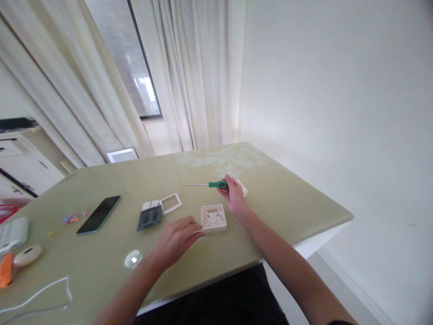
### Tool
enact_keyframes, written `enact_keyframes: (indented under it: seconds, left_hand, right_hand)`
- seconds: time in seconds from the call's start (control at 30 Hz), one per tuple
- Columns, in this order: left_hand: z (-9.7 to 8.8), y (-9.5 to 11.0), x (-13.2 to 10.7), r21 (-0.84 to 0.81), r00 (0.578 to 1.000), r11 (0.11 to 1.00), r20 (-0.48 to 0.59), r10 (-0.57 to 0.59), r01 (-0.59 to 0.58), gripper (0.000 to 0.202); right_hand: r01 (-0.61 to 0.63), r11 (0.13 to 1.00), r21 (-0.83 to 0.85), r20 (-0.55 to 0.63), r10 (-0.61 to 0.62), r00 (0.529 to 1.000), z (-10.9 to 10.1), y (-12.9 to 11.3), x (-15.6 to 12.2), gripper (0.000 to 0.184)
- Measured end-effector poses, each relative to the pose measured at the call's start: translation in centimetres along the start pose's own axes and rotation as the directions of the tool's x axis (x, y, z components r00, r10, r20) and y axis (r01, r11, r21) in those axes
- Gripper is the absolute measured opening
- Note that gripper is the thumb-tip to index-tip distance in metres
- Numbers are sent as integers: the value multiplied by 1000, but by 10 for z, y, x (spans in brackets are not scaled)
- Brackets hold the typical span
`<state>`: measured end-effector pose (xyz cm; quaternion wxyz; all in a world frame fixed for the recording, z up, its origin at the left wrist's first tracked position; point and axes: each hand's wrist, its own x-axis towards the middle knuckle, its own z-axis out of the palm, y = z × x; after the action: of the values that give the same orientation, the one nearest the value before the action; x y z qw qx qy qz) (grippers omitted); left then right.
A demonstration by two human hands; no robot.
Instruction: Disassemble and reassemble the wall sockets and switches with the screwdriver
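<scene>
My right hand [234, 197] is closed round the green handle of a screwdriver [216, 184], whose thin metal shaft points left just above the green tabletop [297, 203]. My left hand [176, 239] lies on the table with its fingers stretched toward a white square switch box [214, 218], touching its left edge. Left of the box lie a white frame [171, 202] and a dark switch module with white rockers [149, 216]. A small white part [243, 188] shows behind my right hand.
A black phone [99, 214] lies further left, with small coloured bits [73, 218] beside it. A clear round lid [132, 259] sits near my left forearm. A white cable [43, 293] and white and orange items [15, 253] are at the left edge. Curtains and a window stand behind.
</scene>
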<state>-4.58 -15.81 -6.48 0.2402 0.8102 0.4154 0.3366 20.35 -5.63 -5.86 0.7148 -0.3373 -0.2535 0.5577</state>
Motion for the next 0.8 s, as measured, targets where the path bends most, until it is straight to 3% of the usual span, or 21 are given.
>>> enact_keyframes:
  seconds: [0.1,0.2,0.37,0.53,0.8]
  left_hand:
    - [32,14,22,172,987,983,155,39,-66,14]
    - [38,14,30,346,971,935,238,-11,-74,14]
    - [-3,-3,15,616,956,787,220,-193,18,23]
    - [-46,-20,10,733,925,677,214,-315,61,27]
    - [-66,-25,15,786,902,606,167,-399,123,31]
  right_hand:
    - [12,1000,-4,-21,-12,1000,0,-2,1,51]
    - [21,1000,1,-37,-21,999,-1,-5,2,49]
    - [13,1000,28,-21,-12,1000,1,-8,-1,47]
    - [8,999,44,9,-9,1000,6,-10,-7,50]
    - [19,1000,24,6,-19,1000,3,-10,-3,50]
